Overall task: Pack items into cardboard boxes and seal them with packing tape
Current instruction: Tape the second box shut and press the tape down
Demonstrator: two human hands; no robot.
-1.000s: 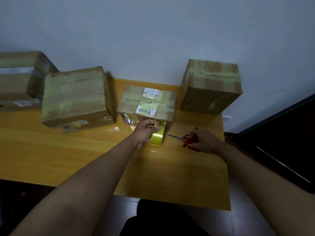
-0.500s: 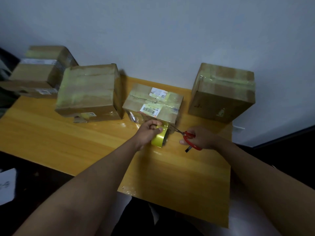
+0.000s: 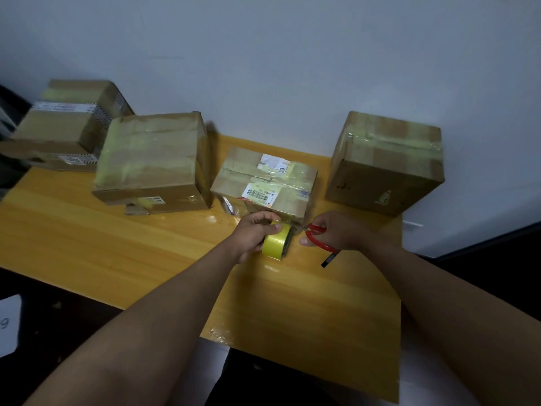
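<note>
Yellow tape roll [image 3: 276, 243] gripped by left hand [image 3: 254, 234] near the small box [image 3: 265, 183]; right hand [image 3: 336, 231] holds red scissors [image 3: 320, 240] beside it

Single head-worn wide-angle view, looked forward and down over the wooden table [image 3: 87, 247] toward the wall [image 3: 292, 68]. Forearms entered from the bottom edge, near the lens. Boxes sat farther off, mid-frame.

A yellow wooden table [image 3: 87, 247] stands against a plain pale wall [image 3: 292, 54], over what looks like dark floor [image 3: 58, 323].
</note>
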